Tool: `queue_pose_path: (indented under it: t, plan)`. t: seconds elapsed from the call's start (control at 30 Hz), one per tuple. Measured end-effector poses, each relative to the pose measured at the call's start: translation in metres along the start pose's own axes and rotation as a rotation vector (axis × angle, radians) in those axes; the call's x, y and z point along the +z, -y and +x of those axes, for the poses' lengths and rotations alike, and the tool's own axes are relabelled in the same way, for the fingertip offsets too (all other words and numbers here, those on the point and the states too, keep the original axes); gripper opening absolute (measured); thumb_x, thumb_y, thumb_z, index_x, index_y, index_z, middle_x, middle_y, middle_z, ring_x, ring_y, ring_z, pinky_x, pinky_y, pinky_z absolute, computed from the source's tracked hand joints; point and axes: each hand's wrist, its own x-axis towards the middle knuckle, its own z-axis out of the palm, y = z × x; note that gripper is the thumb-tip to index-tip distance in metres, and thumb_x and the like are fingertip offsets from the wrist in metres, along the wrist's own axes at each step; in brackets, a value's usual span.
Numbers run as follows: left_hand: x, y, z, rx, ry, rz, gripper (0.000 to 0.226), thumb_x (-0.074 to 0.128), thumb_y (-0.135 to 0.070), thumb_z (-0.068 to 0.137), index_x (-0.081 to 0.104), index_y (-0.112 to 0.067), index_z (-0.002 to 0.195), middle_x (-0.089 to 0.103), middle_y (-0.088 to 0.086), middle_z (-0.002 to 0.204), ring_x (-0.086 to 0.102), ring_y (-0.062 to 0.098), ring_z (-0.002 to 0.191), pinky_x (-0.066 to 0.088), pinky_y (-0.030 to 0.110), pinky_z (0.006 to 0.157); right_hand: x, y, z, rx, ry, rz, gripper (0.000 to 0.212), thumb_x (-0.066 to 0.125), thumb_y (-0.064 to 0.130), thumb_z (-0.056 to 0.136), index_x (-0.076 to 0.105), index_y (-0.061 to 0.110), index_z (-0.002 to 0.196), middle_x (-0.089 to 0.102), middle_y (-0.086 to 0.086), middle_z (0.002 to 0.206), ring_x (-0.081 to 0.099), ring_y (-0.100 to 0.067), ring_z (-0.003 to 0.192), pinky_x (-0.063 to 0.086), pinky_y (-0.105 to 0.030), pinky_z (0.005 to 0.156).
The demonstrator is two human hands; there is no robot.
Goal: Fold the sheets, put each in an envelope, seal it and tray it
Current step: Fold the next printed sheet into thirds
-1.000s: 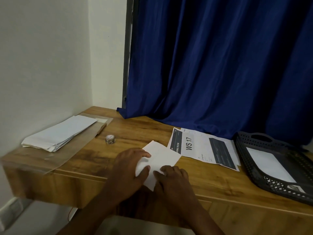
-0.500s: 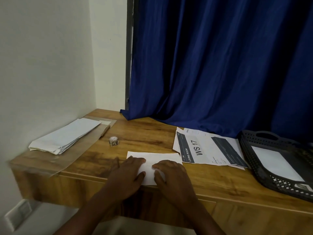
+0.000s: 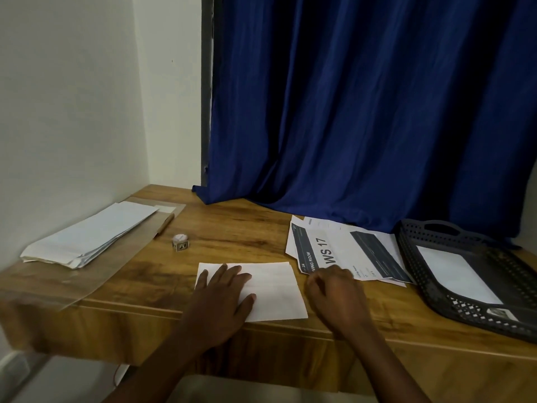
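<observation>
Head view shows the left hand (image 3: 223,298) flat, fingers straight, pinning the folded sheet (image 3: 270,289), while the right hand (image 3: 334,292), curled and empty just beside its edge, should run firmly along the crease.

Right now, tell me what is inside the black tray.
One white envelope lies flat in the black tray. A small label shows at the tray's near corner. Whether anything lies under the envelope cannot be seen.
</observation>
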Motion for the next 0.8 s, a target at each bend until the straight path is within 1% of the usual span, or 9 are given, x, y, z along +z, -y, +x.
queue_pose_path:
  t: [0.1,0.17,0.23,0.33,0.43,0.53,0.63,0.73,0.8]
  plan:
    - [-0.001,0.001,0.0,-0.001,0.016,-0.014,0.095,-0.01,-0.079,0.077,0.029,-0.038,0.153,0.021,-0.008,0.167,0.009,0.016,0.155,0.005,0.051,0.126,0.004,-0.018,0.016,0.032,0.114,-0.049,0.037,0.045,0.051,0.1,0.062,0.031,0.126,0.059,0.001,0.136,0.053,-0.014,0.117,0.05,-0.032,0.096]
    - [-0.002,0.001,0.0,0.003,0.024,-0.018,0.107,-0.02,-0.086,0.071,0.028,-0.038,0.154,0.02,-0.008,0.167,0.009,0.017,0.155,0.004,0.052,0.126,0.008,-0.02,0.025,0.006,0.146,-0.05,0.039,0.046,0.05,0.1,0.058,0.033,0.134,0.054,0.002,0.143,0.049,-0.016,0.126,0.046,-0.035,0.103]
    - [-0.002,0.002,0.001,0.002,0.047,-0.021,0.111,-0.023,-0.084,0.066,0.027,-0.038,0.154,0.019,-0.008,0.167,0.008,0.017,0.156,0.003,0.051,0.125,0.011,-0.019,0.03,-0.007,0.148,-0.034,0.04,0.046,0.049,0.1,0.057,0.034,0.135,0.053,0.002,0.144,0.047,-0.017,0.129,0.045,-0.037,0.106]
    - [-0.005,0.001,0.003,0.011,0.11,-0.048,0.091,-0.003,-0.083,0.081,0.026,-0.037,0.155,0.017,-0.009,0.167,0.005,0.017,0.156,0.0,0.051,0.124,0.016,-0.019,0.034,-0.002,0.134,-0.005,0.039,0.046,0.049,0.099,0.057,0.035,0.133,0.053,0.003,0.144,0.047,-0.017,0.129,0.043,-0.042,0.109]
    - [-0.01,-0.006,0.006,0.03,0.155,-0.068,0.061,0.028,-0.064,0.1,0.027,-0.036,0.155,0.016,-0.008,0.168,0.004,0.018,0.156,-0.001,0.051,0.124,0.016,-0.02,0.032,0.036,0.069,0.135,0.028,0.052,0.043,0.098,0.064,0.035,0.122,0.061,0.005,0.136,0.052,-0.014,0.123,0.048,-0.041,0.105]
    - [-0.013,-0.02,0.012,0.05,0.184,-0.068,0.056,0.035,-0.056,0.103,0.028,-0.035,0.155,0.016,-0.007,0.168,0.004,0.019,0.156,0.0,0.053,0.125,0.01,-0.01,0.024,0.067,-0.112,0.328,0.021,0.054,0.029,0.099,0.068,0.033,0.114,0.065,0.005,0.13,0.055,-0.01,0.117,0.052,-0.04,0.1]
    - [-0.008,-0.042,0.019,0.11,0.16,-0.065,0.057,0.036,-0.055,0.103,0.028,-0.033,0.156,0.017,-0.005,0.168,0.007,0.021,0.156,0.006,0.053,0.125,0.003,0.019,0.015,-0.035,-0.16,0.366,0.027,0.052,0.026,0.099,0.069,0.028,0.12,0.063,0.005,0.133,0.053,-0.01,0.122,0.047,-0.037,0.106]
    - [-0.002,-0.058,0.028,0.161,0.121,-0.073,0.064,0.042,-0.044,0.102,0.02,-0.027,0.159,0.014,-0.002,0.168,0.004,0.023,0.156,0.007,0.05,0.125,0.003,0.048,0.004,-0.124,0.028,0.275,0.051,0.033,0.043,0.096,0.059,0.025,0.136,0.052,0.004,0.15,0.041,-0.011,0.14,0.031,-0.036,0.12]
    - [0.001,-0.058,0.032,0.168,0.162,-0.005,0.067,0.033,-0.047,0.1,0.015,-0.024,0.161,0.008,-0.002,0.169,-0.001,0.024,0.156,0.004,0.05,0.124,0.011,0.053,0.0,-0.15,0.217,0.167,0.07,0.017,0.054,0.093,0.043,0.022,0.15,0.035,0.002,0.162,0.026,-0.014,0.151,0.018,-0.038,0.126]
